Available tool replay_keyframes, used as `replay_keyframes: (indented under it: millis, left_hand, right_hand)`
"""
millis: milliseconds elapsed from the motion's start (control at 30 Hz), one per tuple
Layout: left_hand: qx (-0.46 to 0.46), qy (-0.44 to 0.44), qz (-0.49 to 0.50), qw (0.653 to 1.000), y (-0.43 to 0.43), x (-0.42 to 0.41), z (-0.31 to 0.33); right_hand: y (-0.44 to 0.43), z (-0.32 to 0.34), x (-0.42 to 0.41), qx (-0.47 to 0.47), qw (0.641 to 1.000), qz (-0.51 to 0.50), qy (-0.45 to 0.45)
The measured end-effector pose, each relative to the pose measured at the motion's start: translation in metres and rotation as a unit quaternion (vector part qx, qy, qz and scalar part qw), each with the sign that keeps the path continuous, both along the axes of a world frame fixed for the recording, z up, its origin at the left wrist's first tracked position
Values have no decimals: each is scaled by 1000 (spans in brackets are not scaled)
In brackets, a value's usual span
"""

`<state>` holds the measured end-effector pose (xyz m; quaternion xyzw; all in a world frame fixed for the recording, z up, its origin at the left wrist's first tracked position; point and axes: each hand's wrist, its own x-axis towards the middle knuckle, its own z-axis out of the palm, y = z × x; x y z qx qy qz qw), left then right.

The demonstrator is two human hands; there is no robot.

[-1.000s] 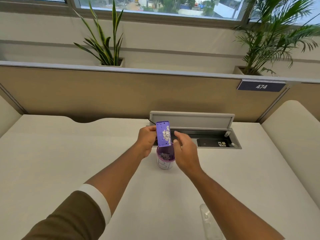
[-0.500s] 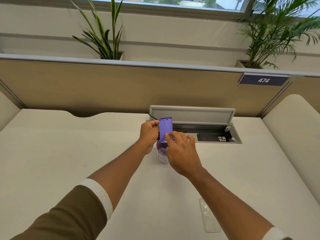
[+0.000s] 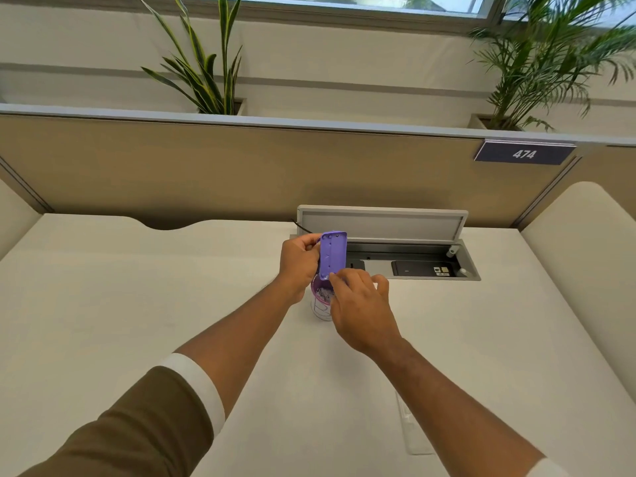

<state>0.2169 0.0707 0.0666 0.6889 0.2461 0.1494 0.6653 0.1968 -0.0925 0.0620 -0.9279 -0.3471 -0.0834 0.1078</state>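
Near the desk's [image 3: 137, 304] back edge, the left hand [image 3: 299, 259] grips the purple tray [image 3: 333, 254] upright over the cup [image 3: 321, 306], the loose, empty right hand [image 3: 361, 311] touching its lower end, best held above the rim so scraps drop inside.

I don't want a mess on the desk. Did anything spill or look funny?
No spill shows on the desk. The left hand holds the purple tray on end over the cup, seemingly on purpose. Only the hatch lid behind stands open.
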Motion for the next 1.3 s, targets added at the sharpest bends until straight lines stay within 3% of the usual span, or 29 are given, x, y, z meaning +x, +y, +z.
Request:
replay_keyframes:
  millis: [700, 1300]
  left_hand:
    - [37, -30, -6, 999, -1, -5, -4]
    - [30, -34, -12, 999, -1, -3, -1]
  right_hand:
    - [-6, -3, -7, 45, 999, -9, 29]
    - [6, 3, -7, 12, 999, -9, 29]
